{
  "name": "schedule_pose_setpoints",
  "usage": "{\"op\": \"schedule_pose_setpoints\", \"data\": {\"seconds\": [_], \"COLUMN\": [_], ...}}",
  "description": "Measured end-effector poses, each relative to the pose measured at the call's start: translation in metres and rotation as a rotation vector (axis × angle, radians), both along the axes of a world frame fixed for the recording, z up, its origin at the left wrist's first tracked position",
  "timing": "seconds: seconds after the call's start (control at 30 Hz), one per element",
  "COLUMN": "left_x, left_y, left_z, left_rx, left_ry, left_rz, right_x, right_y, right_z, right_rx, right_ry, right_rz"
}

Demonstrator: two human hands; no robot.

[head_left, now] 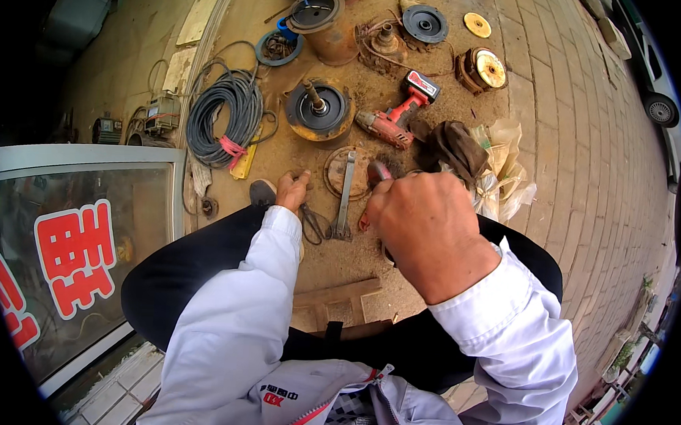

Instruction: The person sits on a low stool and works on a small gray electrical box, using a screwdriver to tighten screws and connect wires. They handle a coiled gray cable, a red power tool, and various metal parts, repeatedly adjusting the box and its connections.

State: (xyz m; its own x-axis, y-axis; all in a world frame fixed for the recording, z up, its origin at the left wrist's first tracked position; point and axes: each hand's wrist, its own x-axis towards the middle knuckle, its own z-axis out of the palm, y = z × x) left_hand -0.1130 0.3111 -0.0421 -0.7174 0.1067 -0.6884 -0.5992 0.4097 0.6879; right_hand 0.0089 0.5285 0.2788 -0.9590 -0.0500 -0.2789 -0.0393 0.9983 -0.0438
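Observation:
My right hand (424,220) is closed in a fist, back of the hand up. A dark reddish rounded end (378,173) of some tool shows beyond its knuckles; the rest is hidden by the hand. My left hand (292,189) is closed, fingertips together, low over the ground; what it holds, if anything, I cannot make out. Just beside it lies a dark looped handle or cord (310,225). Between my hands a grey metal bar (346,194) with a wide flat end lies partly over a round rusty disc (333,167).
Beyond my hands stand a motor part with upright shaft (318,113) and a red cordless impact wrench (396,122). Coiled black cable (224,120) lies left, near a glass door (81,231). A rusty cylinder (331,41), black disc (425,23) and crumpled bag (502,162) lie around.

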Motion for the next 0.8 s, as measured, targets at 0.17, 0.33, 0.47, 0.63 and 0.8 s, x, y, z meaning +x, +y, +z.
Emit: {"op": "schedule_pose_setpoints", "data": {"seconds": [0.17,0.33,0.47,0.63,0.8], "left_x": [0.012,-0.058,-0.090,-0.114,-0.110], "left_y": [0.004,0.027,0.064,0.070,0.090], "left_z": [-0.013,0.029,0.094,0.089,0.101], "left_rx": [-0.003,-0.256,-0.469,-0.531,-0.632], "left_ry": [0.199,0.778,0.686,0.599,0.473], "left_rz": [0.110,-0.323,-0.718,-0.805,-0.815], "right_x": [-0.006,-0.009,-0.014,-0.021,-0.020], "right_y": [0.024,0.037,0.043,0.029,-0.017], "right_z": [0.003,-0.003,-0.026,-0.099,-0.176], "right_rx": [0.041,0.017,-0.119,-0.605,-0.787], "right_ry": [0.142,0.088,0.160,0.378,0.418], "right_rz": [-0.025,-0.124,-0.255,-0.539,-0.893]}}
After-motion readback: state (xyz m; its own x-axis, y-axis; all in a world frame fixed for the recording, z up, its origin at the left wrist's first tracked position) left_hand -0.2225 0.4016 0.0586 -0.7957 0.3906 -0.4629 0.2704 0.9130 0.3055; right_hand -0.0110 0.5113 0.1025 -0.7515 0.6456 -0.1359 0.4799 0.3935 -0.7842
